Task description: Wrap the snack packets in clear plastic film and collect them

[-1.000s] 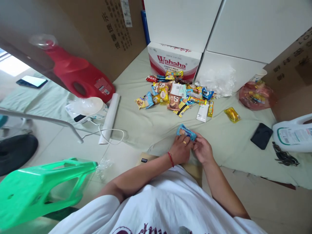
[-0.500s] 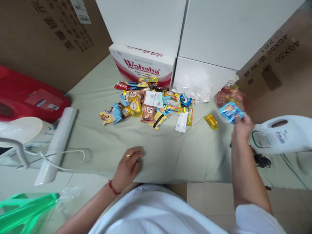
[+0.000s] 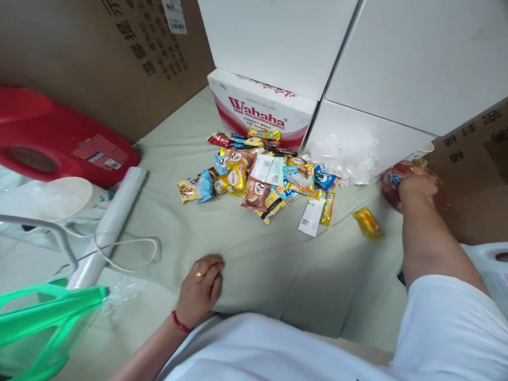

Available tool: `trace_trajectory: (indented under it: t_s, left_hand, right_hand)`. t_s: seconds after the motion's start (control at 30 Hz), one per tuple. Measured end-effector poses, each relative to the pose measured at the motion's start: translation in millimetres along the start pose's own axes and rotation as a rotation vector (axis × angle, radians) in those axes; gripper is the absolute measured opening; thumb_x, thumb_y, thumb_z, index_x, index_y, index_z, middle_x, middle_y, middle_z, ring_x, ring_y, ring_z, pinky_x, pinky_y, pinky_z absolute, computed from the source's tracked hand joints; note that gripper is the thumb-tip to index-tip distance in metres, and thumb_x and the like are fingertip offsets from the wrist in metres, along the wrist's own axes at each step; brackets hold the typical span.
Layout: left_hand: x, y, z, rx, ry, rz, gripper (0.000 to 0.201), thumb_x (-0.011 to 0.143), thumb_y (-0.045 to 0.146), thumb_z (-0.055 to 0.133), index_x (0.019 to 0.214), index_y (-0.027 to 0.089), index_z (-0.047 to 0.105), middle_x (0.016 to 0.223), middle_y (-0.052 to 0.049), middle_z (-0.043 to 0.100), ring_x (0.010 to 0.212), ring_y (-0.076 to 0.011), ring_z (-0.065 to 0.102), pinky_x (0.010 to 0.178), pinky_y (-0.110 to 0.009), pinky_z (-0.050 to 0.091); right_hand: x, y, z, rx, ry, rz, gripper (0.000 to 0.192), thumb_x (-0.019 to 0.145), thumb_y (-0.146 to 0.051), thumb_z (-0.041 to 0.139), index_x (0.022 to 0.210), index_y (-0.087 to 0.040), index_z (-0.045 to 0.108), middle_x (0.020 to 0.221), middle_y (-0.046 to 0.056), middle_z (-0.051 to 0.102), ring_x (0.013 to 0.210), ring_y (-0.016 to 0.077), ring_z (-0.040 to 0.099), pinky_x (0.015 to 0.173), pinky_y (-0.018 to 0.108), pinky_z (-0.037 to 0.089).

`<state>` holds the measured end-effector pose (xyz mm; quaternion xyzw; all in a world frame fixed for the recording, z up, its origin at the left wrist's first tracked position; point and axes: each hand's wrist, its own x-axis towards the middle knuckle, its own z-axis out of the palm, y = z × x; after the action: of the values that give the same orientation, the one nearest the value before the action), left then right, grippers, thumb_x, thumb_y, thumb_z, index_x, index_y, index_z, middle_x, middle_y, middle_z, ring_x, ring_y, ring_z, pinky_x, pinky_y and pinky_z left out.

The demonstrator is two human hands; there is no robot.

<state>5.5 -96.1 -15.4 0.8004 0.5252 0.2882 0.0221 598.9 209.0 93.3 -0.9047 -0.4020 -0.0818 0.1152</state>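
My right hand (image 3: 416,186) reaches out to the far right, into a red see-through plastic bag (image 3: 438,198) that holds snacks. A corner of a blue snack packet (image 3: 394,178) shows at its fingers, inside the bag's mouth. My left hand (image 3: 200,286) rests near me on the pale green cloth (image 3: 246,248), fingers loosely bent, holding nothing. A pile of several wrapped snacks (image 3: 257,174) lies on the cloth ahead, between the two hands. One yellow packet (image 3: 367,222) lies apart, near my right forearm.
A Wahaha carton (image 3: 257,108) and white boxes (image 3: 397,58) stand behind the pile, with a crumpled clear bag (image 3: 345,159). To the left are a red jug (image 3: 59,143), a plastic roll (image 3: 113,219), a white cable (image 3: 135,248) and a green stool (image 3: 39,317). A white jug (image 3: 496,264) is at the right edge.
Both hands held the blue packet close to me. My right hand then carried it out to the right and into the red bag; my left hand dropped onto the cloth.
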Motion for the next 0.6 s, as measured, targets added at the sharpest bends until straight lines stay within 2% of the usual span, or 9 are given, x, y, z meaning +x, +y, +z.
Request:
trace_trajectory:
  t_s: [0.07, 0.1, 0.2, 0.27, 0.33, 0.43, 0.5, 0.6]
  left_hand:
    - [0.0, 0.0, 0.4, 0.001, 0.018, 0.000, 0.020, 0.092, 0.006, 0.052, 0.105, 0.018, 0.063, 0.106, -0.010, 0.067, 0.103, -0.0237, 0.064, 0.092, -0.038, 0.055]
    - [0.0, 0.2, 0.6, -0.004, 0.023, 0.005, 0.021, 0.092, 0.006, 0.052, 0.105, 0.018, 0.063, 0.106, -0.010, 0.067, 0.103, -0.0240, 0.063, 0.092, -0.038, 0.055]
    - [0.0, 1.1, 0.7, -0.027, 0.027, 0.026, 0.022, 0.092, 0.004, 0.052, 0.106, 0.017, 0.062, 0.108, -0.011, 0.066, 0.105, -0.0246, 0.062, 0.093, -0.039, 0.055]
    - [-0.1, 1.8, 0.2, -0.042, 0.033, 0.030, 0.022, 0.092, 0.003, 0.052, 0.106, 0.016, 0.061, 0.108, -0.011, 0.065, 0.105, -0.0248, 0.062, 0.093, -0.039, 0.055]
    - [-0.5, 2.2, -0.7, -0.058, 0.041, 0.033, 0.022, 0.092, 0.003, 0.051, 0.105, 0.017, 0.061, 0.107, -0.011, 0.065, 0.104, -0.0247, 0.061, 0.093, -0.040, 0.056]
    - [-2.0, 1.9, -2.2, -0.089, 0.040, 0.046, 0.023, 0.092, 0.003, 0.049, 0.105, 0.017, 0.060, 0.107, -0.011, 0.064, 0.103, -0.0243, 0.061, 0.092, -0.039, 0.057]
    - [-3.6, 0.8, -2.9, -0.110, 0.039, 0.053, 0.024, 0.092, 0.003, 0.048, 0.107, 0.017, 0.061, 0.108, -0.011, 0.064, 0.103, -0.0241, 0.061, 0.092, -0.039, 0.058]
    - [-6.4, -1.4, -2.8, -0.139, 0.035, 0.051, 0.026, 0.092, 0.003, 0.047, 0.109, 0.016, 0.061, 0.109, -0.011, 0.065, 0.105, -0.0242, 0.060, 0.091, -0.040, 0.058]
  right_hand:
    - [-0.7, 7.1, -5.6, -0.029, 0.020, 0.117, 0.034, 0.086, -0.005, 0.065, 0.117, 0.006, 0.073, 0.114, 0.046, 0.061, 0.113, 0.0409, 0.062, 0.077, 0.051, 0.033]
    - [-4.8, 10.5, -10.1, -0.008, 0.060, 0.124, 0.037, 0.088, -0.007, 0.063, 0.122, 0.006, 0.072, 0.116, 0.045, 0.060, 0.112, 0.0405, 0.063, 0.077, 0.050, 0.033]
    - [-34.0, 14.1, -21.4, 0.112, 0.180, -0.004, 0.035, 0.098, -0.020, 0.054, 0.119, -0.002, 0.075, 0.111, 0.036, 0.066, 0.103, 0.0336, 0.065, 0.078, 0.046, 0.034]
    - [-63.5, 8.2, -21.8, 0.172, 0.165, -0.139, 0.032, 0.099, -0.026, 0.053, 0.110, -0.011, 0.079, 0.099, 0.023, 0.072, 0.093, 0.0272, 0.065, 0.079, 0.041, 0.037]
    - [-94.2, -4.3, -17.0, 0.240, 0.080, -0.284, 0.027, 0.096, -0.030, 0.057, 0.102, -0.016, 0.079, 0.089, 0.012, 0.072, 0.084, 0.0226, 0.063, 0.077, 0.035, 0.040]
    - [-132.1, -31.9, -10.2, 0.325, -0.012, -0.467, 0.025, 0.091, -0.026, 0.056, 0.097, -0.015, 0.078, 0.087, 0.009, 0.072, 0.081, 0.0223, 0.062, 0.077, 0.032, 0.043]
    - [-149.3, -53.5, -11.6, 0.310, 0.009, -0.515, 0.026, 0.089, -0.023, 0.054, 0.097, -0.013, 0.077, 0.091, 0.011, 0.071, 0.084, 0.0237, 0.061, 0.078, 0.033, 0.044]
    - [-166.2, -87.7, -22.4, 0.262, 0.137, -0.550, 0.034, 0.094, -0.025, 0.048, 0.109, -0.013, 0.076, 0.104, 0.015, 0.070, 0.090, 0.0254, 0.061, 0.079, 0.034, 0.043]
